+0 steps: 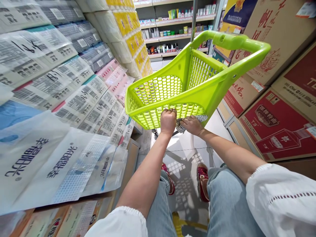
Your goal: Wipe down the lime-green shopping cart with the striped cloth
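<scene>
A lime-green plastic shopping cart (158, 86) with mesh sides stands tilted across the view in front of me. My left hand (168, 121) is closed with its curled fingers at the mesh of the cart's near side. Just to its right, my right hand (192, 125) is closed on a black-and-white striped cloth (181, 126). The cloth lies against the lower part of the same side panel, and one end sticks out past the fingers. Part of the cloth is hidden under the right hand. The left fingertips are partly out of sight.
Stacked tissue packs (49, 79) and hanging plastic packages (61, 161) line the left. Cardboard cartons (276, 125) are piled on the right. Shelves (176, 23) with bottles stand behind the cart. A yellow object (176, 223) lies on the tiled floor between my legs.
</scene>
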A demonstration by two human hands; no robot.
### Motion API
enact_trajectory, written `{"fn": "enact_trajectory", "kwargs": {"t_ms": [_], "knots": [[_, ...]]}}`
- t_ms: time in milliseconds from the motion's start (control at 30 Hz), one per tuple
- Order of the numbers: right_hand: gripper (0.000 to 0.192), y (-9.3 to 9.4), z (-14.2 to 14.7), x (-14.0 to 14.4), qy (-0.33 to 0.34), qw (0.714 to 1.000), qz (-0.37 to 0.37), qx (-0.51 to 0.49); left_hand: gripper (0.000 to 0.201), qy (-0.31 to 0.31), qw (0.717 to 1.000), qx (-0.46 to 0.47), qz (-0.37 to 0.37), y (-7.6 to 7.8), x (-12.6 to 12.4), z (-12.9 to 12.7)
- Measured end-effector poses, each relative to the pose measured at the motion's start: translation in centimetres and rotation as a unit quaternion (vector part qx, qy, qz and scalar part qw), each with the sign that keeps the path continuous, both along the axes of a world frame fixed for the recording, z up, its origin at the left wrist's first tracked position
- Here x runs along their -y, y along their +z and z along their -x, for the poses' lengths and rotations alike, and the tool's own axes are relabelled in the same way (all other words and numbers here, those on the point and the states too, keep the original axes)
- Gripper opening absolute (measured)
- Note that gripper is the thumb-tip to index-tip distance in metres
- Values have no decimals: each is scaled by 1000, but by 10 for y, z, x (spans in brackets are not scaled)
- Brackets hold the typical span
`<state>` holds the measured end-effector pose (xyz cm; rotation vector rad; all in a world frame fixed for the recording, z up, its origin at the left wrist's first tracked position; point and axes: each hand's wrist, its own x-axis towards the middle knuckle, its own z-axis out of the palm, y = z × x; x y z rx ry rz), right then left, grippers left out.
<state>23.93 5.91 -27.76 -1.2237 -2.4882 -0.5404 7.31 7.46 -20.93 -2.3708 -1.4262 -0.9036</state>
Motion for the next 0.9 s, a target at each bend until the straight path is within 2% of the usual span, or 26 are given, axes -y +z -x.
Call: {"fn": "enact_trajectory", "kwargs": {"t_ms": [100,200,333,433,533,667,900], "knots": [[30,19,-4,-2,-8,1000,-11,-4,33,5,1000,1,2,1,0,-1],[29,51,-9,-4,-30,998,-38,-39,32,11,1000,-6,-10,2,0,-2],[33,95,-14,-4,-66,984,-114,-122,33,11,1000,-22,-18,4,1,-2],[36,108,-15,-7,-88,967,-157,-178,35,21,999,-28,-12,5,2,-2],[34,97,-14,-8,-77,966,-164,-183,33,22,999,-37,-6,7,3,-1],[30,66,-11,-7,-70,975,-149,-151,29,17,999,-40,-1,7,2,0],[26,11,-11,1,-4,998,-67,-8,35,23,1000,-14,-2,5,1,0]]}}
